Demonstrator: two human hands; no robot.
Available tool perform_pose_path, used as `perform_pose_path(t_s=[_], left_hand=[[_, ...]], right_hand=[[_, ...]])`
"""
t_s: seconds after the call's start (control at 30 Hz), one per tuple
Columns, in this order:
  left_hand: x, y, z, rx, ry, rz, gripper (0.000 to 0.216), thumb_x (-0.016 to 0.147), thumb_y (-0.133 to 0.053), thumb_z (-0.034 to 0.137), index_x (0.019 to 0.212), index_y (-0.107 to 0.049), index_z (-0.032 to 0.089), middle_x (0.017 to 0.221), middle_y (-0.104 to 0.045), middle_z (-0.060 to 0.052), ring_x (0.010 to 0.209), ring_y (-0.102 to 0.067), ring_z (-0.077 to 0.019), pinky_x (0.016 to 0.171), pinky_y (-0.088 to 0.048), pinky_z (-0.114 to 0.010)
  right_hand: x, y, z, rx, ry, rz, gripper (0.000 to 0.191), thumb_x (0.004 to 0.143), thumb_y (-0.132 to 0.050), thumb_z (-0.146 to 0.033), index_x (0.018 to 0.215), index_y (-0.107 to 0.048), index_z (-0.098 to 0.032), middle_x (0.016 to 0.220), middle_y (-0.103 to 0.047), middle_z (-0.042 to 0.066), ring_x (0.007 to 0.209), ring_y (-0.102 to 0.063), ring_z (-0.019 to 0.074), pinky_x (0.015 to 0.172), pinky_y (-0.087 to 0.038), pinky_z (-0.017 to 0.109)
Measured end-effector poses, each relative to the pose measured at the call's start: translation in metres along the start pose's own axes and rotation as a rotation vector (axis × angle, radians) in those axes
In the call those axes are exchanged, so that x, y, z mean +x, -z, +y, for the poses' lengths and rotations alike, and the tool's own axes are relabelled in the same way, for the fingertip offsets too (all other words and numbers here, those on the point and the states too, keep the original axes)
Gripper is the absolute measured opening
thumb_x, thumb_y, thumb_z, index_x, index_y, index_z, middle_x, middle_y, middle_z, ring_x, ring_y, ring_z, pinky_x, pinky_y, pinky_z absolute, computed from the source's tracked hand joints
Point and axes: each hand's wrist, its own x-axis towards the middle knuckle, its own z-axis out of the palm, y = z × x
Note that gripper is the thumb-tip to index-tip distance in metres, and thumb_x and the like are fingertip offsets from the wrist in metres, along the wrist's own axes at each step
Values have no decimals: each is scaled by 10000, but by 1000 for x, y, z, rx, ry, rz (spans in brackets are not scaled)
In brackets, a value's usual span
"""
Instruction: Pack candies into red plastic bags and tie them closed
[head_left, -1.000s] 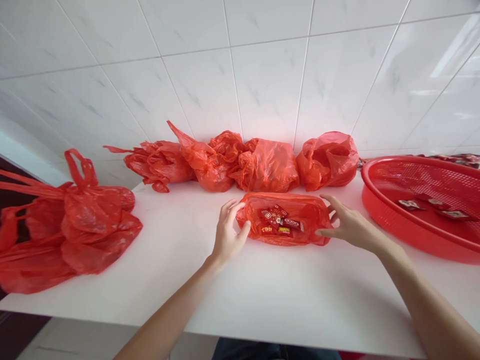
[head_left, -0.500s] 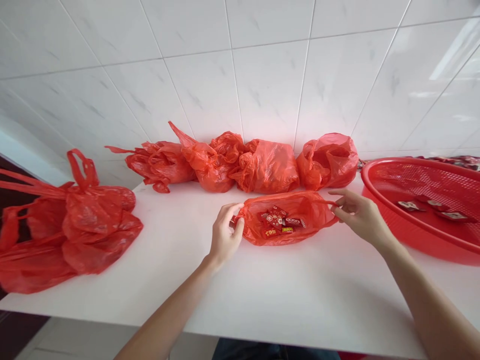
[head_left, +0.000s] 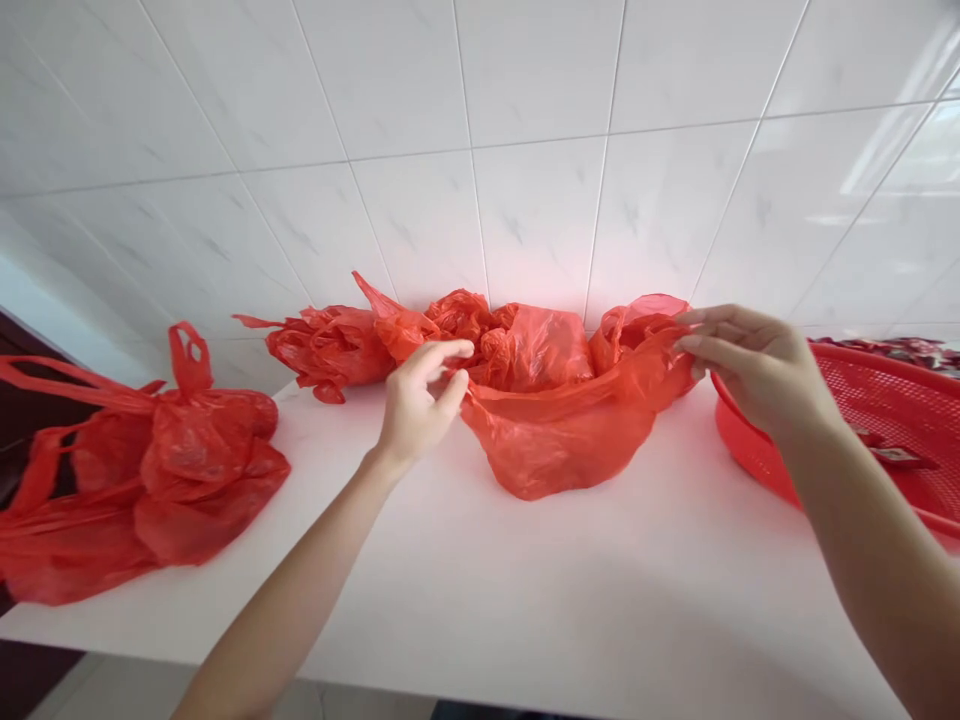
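Note:
A thin red plastic bag (head_left: 562, 435) stretches between my two hands over the white table. My left hand (head_left: 421, 400) pinches the bag's left upper corner between thumb and fingers. At the other end my right hand (head_left: 761, 365) grips the right upper corner, raised slightly higher than the left. The bag's front wall faces me and sags in the middle, so its contents are hidden from view. Just behind it, several tied-up or bunched red plastic bags (head_left: 551, 345) line the foot of the tiled wall.
More red bags with loop handles (head_left: 202, 470) are heaped at the table's left end. A red perforated basket (head_left: 757, 450) stands on the right, holding a few small red packets (head_left: 900, 457). Dark red packets (head_left: 892, 352) lie behind it. The white table (head_left: 480, 610) ends in front of me.
Both hands have lifted and spread the bag's corners upward and apart. The opening and the small red packets inside, visible before, are now hidden behind the bag's front wall.

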Motion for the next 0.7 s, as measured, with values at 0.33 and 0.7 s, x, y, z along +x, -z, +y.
perform_pose_path(t_s=[0.33,0.7], left_hand=[[41,2,51,-41,-288,105,78,890,-631,188,929,-699,190,1026,-699,-31,611,-672,-89,589,-582,-232],[31,-25,92,-160,-260,-126,143,875,-672,153,1014,-692,180,1010,-731,-35,935,-728,-163,838,-608,-275]], right_hand=[[12,-13,-40,86,154,23,102,726,-808,-192,788,-742,-239,734,-683,2,608,-573,116,561,-466,290],[-9,-50,-59,118,221,-238,170,784,-813,-289,925,-747,-221,845,-751,3,758,-720,150,736,-606,314]])
